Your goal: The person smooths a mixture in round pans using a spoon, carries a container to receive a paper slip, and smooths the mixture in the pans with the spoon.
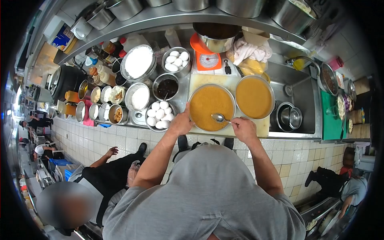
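Note:
A round metal pan [199, 105] with an orange-brown crumb-like layer lies on the cutting board in front of me. My left hand [181, 123] grips the left rim of this pan, its thumb side against the edge. My right hand [244, 129] is shut on the handle of a metal spoon [218, 117]. The spoon's bowl rests on the crumb-like layer near the pan's lower right. A second round pan [255, 96] with a similar, smoother-looking filling stands close by on the right. The cutting board [262, 127] shows below both pans.
Bowls of eggs [160, 115], white powder [138, 62] and dark liquid [167, 87] stand left. An orange scale [208, 61] sits behind the pans. Right is a sink [304, 108] with metal bowls. A shelf [168, 16] crosses above. A co-worker [104, 176] stands to my left.

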A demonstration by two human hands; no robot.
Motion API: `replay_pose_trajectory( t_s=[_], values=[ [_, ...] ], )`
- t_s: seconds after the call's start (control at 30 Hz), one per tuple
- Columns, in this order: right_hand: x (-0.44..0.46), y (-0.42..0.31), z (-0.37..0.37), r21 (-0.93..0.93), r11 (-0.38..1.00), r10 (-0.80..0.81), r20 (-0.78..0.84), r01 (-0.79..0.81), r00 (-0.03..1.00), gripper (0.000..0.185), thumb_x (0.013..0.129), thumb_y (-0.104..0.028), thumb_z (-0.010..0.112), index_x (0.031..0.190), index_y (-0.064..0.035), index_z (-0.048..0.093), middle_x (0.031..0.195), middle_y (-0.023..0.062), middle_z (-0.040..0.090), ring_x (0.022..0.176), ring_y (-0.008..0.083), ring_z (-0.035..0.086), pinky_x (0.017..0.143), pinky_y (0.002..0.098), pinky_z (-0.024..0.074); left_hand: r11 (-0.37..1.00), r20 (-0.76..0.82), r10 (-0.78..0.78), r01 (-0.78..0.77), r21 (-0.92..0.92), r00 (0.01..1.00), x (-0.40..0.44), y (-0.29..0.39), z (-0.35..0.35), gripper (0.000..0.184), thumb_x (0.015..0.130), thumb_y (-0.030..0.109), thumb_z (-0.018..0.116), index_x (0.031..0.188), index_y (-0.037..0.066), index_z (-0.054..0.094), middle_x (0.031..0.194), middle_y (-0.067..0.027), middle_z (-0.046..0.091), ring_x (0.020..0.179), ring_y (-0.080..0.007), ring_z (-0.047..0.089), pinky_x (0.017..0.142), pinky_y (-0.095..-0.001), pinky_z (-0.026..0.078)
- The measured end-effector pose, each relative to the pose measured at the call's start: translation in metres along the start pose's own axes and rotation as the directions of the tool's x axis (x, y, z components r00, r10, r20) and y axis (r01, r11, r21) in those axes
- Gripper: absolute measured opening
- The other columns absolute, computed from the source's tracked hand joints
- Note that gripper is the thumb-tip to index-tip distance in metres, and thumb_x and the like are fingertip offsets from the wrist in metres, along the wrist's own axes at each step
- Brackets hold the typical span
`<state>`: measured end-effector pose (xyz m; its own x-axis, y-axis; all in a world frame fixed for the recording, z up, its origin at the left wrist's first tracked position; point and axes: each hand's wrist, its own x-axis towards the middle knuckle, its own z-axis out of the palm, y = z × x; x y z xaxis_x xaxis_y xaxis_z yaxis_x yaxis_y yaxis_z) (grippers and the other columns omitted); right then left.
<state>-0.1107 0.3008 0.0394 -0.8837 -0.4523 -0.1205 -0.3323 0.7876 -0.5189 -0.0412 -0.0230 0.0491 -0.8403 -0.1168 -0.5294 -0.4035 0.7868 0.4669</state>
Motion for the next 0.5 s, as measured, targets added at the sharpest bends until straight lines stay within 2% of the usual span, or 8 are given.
replay_pose_trajectory(
  t_s=[0.17, 0.27, 0.37, 0.43, 0.5],
  values=[
    [0.011, -0.008, 0.006, -0.064, 0.996, -0.056, 0.007, 0.056, 0.998, 0.015, 0.096, -0.023, 0.07, 0.103, -0.0157, 0.082, 0.098, 0.0124, 0.077, 0.095, 0.0372, 0.075, 0.084, 0.051, 0.059, 0.998, -0.017, 0.068, -0.068, -0.009, 0.998, 0.006, -0.005, 0.0, 0.107, 0.099, 0.024, 0.076, 0.171, -0.009, 0.004, 0.122, -0.0371, 0.072, 0.118, -0.0503, 0.071, 0.105, -0.0533, 0.055],
    [0.031, -0.023, 0.007, -0.008, 0.995, -0.098, 0.008, 0.098, 0.995, 0.015, 0.096, -0.023, 0.07, 0.101, -0.0154, 0.082, 0.1, 0.0122, 0.078, 0.096, 0.0374, 0.075, 0.083, 0.0516, 0.059, 0.997, -0.052, 0.081, -0.08, 0.015, 0.995, 0.006, -0.004, 0.001, 0.107, 0.099, 0.023, 0.076, 0.172, -0.007, 0.003, 0.122, -0.0374, 0.072, 0.118, -0.0502, 0.071, 0.105, -0.0537, 0.055],
    [0.048, -0.028, 0.01, 0.045, 0.992, -0.112, -0.057, 0.115, 0.992, 0.016, 0.097, -0.024, 0.069, 0.101, -0.0154, 0.081, 0.101, 0.012, 0.078, 0.097, 0.0373, 0.075, 0.083, 0.0512, 0.0593, 0.998, -0.049, 0.069, -0.069, 0.003, 0.996, 0.006, -0.007, 0.004, 0.108, 0.1, 0.021, 0.075, 0.173, -0.005, -0.001, 0.123, -0.0378, 0.072, 0.118, -0.0497, 0.071, 0.105, -0.0532, 0.055],
    [0.061, -0.032, 0.008, -0.027, 0.996, -0.087, 0.028, 0.087, 0.996, 0.017, 0.098, -0.024, 0.068, 0.102, -0.016, 0.082, 0.102, 0.0119, 0.078, 0.098, 0.0371, 0.075, 0.085, 0.0514, 0.0597, 0.998, -0.054, 0.063, -0.063, 0.002, 0.997, 0.005, -0.003, 0.002, 0.108, 0.101, 0.02, 0.074, 0.173, -0.004, -0.003, 0.123, -0.038, 0.072, 0.118, -0.0496, 0.071, 0.105, -0.0529, 0.055],
    [0.075, -0.037, 0.008, -0.026, 0.996, -0.082, 0.034, 0.083, 0.996, 0.017, 0.098, -0.024, 0.068, 0.104, -0.0169, 0.082, 0.104, 0.0115, 0.079, 0.1, 0.0368, 0.075, 0.087, 0.0515, 0.0592, 1.0, -0.02, 0.023, -0.023, -0.011, 1.0, 0.0, -0.001, 0.002, 0.108, 0.101, 0.019, 0.073, 0.172, -0.004, -0.004, 0.122, -0.0383, 0.072, 0.117, -0.0501, 0.071, 0.105, -0.0525, 0.055]
  ],
)
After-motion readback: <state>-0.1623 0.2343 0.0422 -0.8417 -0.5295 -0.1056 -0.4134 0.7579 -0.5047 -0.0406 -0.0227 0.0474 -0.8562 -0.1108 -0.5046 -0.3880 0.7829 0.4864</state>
